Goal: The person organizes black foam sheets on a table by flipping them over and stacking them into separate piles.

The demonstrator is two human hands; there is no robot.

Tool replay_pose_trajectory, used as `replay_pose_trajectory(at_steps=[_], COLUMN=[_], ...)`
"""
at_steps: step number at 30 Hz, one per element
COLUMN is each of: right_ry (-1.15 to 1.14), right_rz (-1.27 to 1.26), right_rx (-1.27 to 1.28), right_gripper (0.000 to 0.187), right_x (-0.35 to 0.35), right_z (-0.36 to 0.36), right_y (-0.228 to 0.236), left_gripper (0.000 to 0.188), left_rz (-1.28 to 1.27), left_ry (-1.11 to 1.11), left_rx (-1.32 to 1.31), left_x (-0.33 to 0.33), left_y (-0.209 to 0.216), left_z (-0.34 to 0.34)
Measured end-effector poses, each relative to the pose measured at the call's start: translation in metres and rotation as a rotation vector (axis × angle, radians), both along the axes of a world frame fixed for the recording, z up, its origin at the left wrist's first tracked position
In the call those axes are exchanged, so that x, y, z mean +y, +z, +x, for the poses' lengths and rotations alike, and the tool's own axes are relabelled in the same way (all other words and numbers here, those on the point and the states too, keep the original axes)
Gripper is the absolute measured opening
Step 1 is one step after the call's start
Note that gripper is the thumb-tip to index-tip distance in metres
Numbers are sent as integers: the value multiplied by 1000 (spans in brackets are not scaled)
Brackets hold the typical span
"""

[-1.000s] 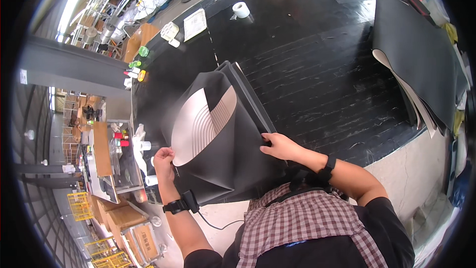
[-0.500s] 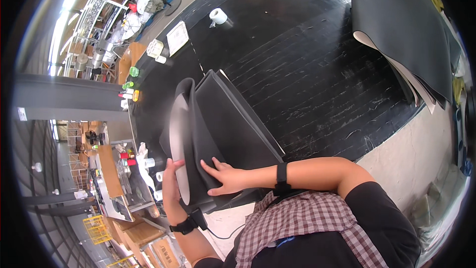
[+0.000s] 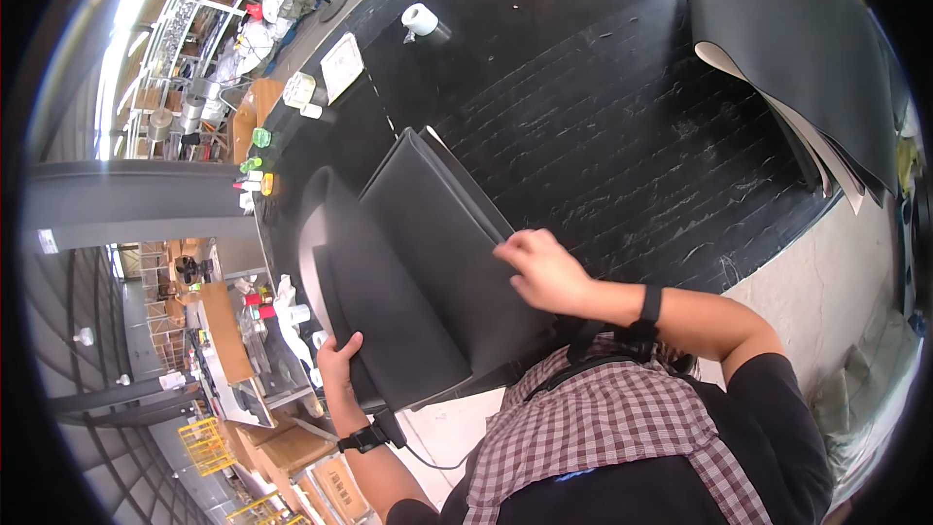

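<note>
Black sheeting (image 3: 384,306) (likely floppy, best edge-held) is gripped by the left hand (image 3: 337,364). The right hand's (image 3: 552,274) hold is unclear.

I squint at the long white strip (image 3: 129,53) glowing around ten o'clock, while the black tabletop (image 3: 583,126) gives back a pale glare near one. Just off centre toward four o'clock, the right hand (image 3: 546,274) looks smeared and soft; straight lines bow toward the blackened rim.
</note>
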State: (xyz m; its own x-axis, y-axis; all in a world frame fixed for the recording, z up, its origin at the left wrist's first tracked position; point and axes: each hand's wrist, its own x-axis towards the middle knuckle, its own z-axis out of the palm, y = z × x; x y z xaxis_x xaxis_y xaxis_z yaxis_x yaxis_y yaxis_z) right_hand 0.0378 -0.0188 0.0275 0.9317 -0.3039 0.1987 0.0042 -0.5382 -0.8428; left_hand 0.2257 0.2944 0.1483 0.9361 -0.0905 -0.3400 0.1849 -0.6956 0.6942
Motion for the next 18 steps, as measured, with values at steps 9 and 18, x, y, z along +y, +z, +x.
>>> replay_pose_trajectory(at_steps=[9,18], right_ry=[474,794], right_rz=[61,70], right_rx=[273,14], right_gripper=[80,93], right_x=[34,126], right_z=[-4,38], right_y=[10,1], left_gripper=[36,35], left_rz=[-30,421], left_ry=[71,-174], left_rx=[-98,-896], left_x=[42,24], left_y=[-24,-50], left_z=[-12,-37])
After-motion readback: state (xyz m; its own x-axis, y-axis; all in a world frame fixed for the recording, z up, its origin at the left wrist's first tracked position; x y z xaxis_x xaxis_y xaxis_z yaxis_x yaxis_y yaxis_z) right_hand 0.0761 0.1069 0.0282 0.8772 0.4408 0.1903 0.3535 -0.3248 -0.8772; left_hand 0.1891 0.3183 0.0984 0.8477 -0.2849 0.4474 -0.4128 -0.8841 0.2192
